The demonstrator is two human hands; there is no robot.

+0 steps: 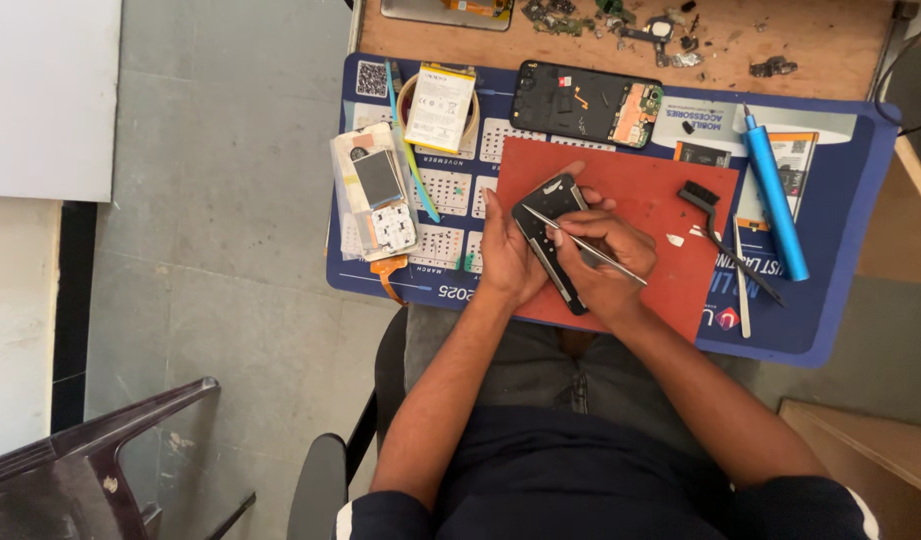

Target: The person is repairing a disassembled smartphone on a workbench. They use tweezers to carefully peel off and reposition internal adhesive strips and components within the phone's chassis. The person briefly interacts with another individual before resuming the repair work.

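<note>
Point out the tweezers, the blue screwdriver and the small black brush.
Tweezers (580, 243), head view: middle of the metal shaft, in the right hand.
Blue screwdriver (776, 200), head view: middle of the barrel.
Black brush (697, 195), head view: bristle head.

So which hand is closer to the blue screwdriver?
Right. The right hand, holding tweezers, is nearer the blue screwdriver; the left hand grips the phone, farther away.
</note>
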